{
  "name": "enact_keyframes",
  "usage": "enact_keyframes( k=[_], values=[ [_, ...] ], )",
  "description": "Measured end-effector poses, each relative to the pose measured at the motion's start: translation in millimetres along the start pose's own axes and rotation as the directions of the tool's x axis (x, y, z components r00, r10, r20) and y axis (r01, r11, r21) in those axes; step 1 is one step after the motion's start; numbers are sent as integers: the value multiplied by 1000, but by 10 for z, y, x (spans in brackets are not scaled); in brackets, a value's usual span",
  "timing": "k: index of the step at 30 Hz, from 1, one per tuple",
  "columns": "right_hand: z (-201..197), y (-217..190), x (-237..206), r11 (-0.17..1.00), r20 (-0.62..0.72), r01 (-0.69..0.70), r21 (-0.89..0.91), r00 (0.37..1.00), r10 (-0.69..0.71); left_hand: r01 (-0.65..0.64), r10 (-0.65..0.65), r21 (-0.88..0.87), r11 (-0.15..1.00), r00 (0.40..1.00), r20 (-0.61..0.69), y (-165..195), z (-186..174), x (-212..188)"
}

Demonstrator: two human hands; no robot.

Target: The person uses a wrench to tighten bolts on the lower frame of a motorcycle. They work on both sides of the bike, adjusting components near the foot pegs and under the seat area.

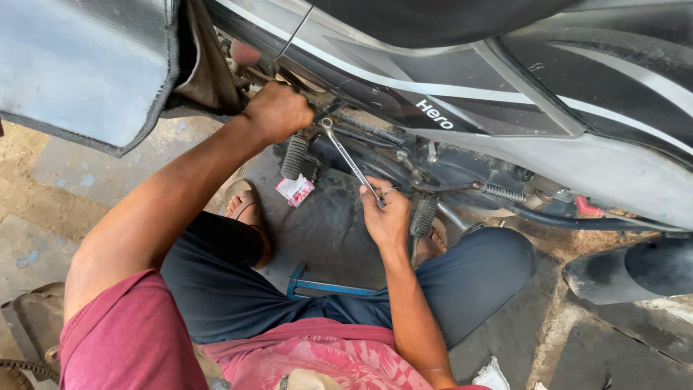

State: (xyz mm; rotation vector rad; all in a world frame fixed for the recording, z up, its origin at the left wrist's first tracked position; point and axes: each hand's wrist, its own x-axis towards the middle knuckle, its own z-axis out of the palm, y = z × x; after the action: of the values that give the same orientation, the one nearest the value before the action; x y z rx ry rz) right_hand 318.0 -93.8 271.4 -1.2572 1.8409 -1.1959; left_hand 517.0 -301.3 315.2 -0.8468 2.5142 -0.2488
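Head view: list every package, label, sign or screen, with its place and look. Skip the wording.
Small packet: on the ground under the left footpeg, crumpled, red and white.
Side-panel lettering: on the motorcycle's dark body panel, above the right hand, small and white.
No signs or screens.

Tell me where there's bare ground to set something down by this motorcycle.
Bare concrete lies between the red-and-white packet, the blue metal bar and the right hand. Under the black side panel it is crowded with footpegs, spring and spanner.
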Motion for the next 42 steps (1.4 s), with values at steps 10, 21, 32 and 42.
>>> enact_keyframes(
  k=[10, 21, 32, 42],
  values=[
    [-37, -93, -57, 1000, 12, 1, -26, 1000, -1, 27, -29, 26, 999, 996, 88, -71, 122, 13],
    [-64, -61, -101, 999, 20, 34, 23, 999, -34, 141, -143, -93, 986, 990, -13, -72, 592, 104],
    [334, -308, 561, 775, 130, 442, -452, 892, -433, 114, -272, -369, 922, 869, -412, 140, 1341, -96],
    [1174, -287, 1066, 711, 705, -492, 502, 709, -7, 117, -299, -462, 879, 890, -344, 149, 1203, -179]
  ],
)
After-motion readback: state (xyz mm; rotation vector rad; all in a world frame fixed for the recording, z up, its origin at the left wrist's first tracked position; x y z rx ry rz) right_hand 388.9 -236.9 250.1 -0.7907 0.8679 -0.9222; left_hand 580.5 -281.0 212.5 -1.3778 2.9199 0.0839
